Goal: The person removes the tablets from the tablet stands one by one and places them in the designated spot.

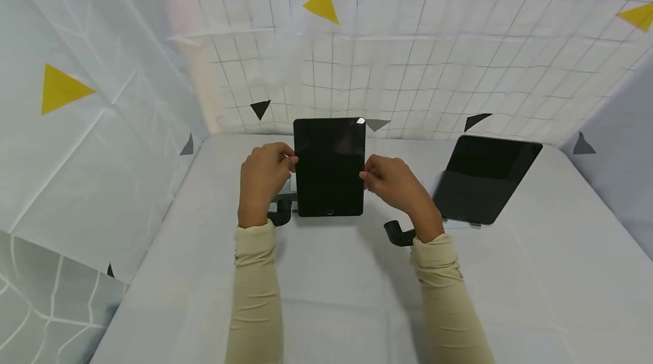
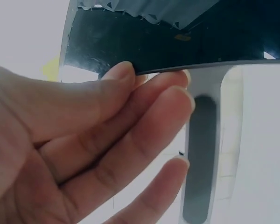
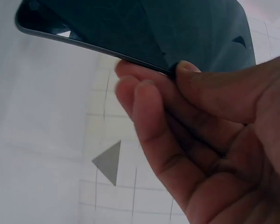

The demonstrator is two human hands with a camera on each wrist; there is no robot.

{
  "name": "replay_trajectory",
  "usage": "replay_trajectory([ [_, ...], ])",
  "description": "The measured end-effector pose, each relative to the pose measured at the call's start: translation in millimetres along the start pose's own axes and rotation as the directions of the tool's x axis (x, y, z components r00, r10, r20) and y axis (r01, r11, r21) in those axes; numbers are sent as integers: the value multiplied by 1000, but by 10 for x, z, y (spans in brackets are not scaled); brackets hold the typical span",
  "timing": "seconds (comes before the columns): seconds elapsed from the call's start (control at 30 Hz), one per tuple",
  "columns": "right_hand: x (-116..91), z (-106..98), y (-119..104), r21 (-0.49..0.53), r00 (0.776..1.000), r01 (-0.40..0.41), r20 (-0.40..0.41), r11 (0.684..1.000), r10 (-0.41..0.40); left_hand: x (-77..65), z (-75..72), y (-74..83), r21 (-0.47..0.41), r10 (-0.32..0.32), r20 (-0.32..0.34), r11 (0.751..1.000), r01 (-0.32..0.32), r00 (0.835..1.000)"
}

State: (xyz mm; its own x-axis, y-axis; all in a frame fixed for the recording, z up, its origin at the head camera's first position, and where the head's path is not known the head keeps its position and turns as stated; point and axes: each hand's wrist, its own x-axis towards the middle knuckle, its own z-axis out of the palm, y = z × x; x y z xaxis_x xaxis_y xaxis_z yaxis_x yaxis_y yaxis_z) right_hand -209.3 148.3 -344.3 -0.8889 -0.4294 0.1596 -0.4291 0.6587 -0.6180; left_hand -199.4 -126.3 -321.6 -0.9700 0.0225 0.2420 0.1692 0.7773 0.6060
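A black tablet (image 1: 330, 166) with a round home button stands upright in portrait at the middle of the table, screen facing me. Its left edge is pinched by my left hand (image 1: 262, 180), thumb on the screen side and fingers behind. My right hand (image 1: 394, 181) pinches the right edge the same way. In the left wrist view, a light grey bar with a dark grey pad (image 2: 200, 158) lies behind the tablet, like part of a stand. The right wrist view shows the tablet's thin edge (image 3: 93, 48) between thumb and fingers.
A second black tablet (image 1: 487, 177) leans back on a small stand (image 1: 475, 225) to the right, beyond my right forearm. White sheeting (image 1: 388, 69) hangs behind and beside the white table (image 1: 331, 296). Black wrist mounts (image 1: 399, 235) stick out below my hands.
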Motion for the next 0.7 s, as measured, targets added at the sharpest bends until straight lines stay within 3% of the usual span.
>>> replay_trajectory([
  [0.37,-37,-59,137,27,995,-41,87,999,39,57,166,42,33,-14,69,999,12,997],
  [0.7,-74,-138,198,17,978,-106,185,994,101,102,300,87,68,-16,147,998,6,989],
])
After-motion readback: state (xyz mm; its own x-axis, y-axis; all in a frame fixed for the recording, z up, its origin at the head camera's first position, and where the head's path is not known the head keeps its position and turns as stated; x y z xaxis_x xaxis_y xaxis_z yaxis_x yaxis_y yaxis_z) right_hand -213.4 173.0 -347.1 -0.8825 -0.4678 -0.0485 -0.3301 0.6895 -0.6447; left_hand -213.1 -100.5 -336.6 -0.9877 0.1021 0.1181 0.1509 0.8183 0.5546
